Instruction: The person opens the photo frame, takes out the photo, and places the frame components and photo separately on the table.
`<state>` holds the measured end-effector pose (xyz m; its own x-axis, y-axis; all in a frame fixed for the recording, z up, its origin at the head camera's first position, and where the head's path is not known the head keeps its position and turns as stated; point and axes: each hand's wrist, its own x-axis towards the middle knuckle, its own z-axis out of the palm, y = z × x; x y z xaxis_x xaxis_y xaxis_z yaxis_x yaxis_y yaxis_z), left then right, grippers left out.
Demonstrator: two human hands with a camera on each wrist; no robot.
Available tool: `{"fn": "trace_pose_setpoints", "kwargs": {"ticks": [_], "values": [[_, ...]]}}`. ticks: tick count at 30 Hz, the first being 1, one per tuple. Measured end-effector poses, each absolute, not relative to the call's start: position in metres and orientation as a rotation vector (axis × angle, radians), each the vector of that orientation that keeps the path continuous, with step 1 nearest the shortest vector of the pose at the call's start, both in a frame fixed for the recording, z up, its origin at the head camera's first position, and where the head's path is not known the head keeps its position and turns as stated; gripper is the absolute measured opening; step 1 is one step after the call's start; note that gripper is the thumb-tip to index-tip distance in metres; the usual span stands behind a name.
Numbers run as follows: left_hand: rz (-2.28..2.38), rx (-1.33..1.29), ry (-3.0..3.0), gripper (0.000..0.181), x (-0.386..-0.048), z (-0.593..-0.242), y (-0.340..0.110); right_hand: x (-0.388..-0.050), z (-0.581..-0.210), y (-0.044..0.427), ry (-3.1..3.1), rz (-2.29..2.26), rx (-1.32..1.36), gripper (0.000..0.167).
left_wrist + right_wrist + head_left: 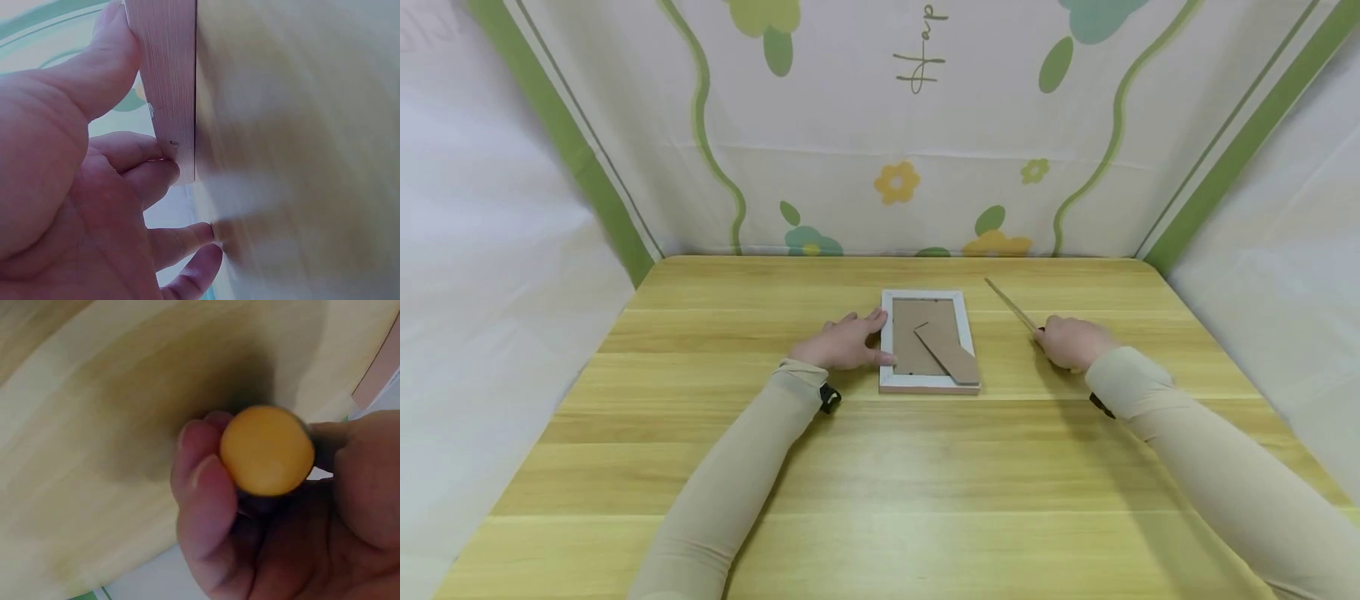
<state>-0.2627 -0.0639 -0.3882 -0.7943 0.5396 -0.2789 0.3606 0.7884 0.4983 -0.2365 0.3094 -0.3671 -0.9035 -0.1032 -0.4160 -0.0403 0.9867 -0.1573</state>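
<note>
Below centre of head view you have the table (pixel 850 483), w/ the photo frame (pixel 910 337) on it at centre, back side up. Prob. light and stiff, front maybe fragile; hold it by both long sides, not by the stand (pixel 952 357). Rim is white, backing and stand brown. Your L hand (pixel 842 342) is half open, only touching frame's left edge. Your R hand (pixel 1077 342), right of centre, is curled around the thin rod (pixel 1011 306), w/ round orange end (pixel 267 450).
</note>
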Motion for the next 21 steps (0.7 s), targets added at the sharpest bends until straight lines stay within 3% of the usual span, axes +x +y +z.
{"fn": "trace_pose_setpoints", "kwargs": {"ticks": [13,21], "values": [[0.605,0.685,2.577,0.093,-0.262,-0.391,-0.063,-0.240,-0.365,0.298,2.902,-0.007,-0.188,0.044],[0.669,0.699,2.544,0.099,-0.257,-0.379,-0.065,-0.264,-0.364,0.270,3.024,-0.363,-0.376,0.042]]}}
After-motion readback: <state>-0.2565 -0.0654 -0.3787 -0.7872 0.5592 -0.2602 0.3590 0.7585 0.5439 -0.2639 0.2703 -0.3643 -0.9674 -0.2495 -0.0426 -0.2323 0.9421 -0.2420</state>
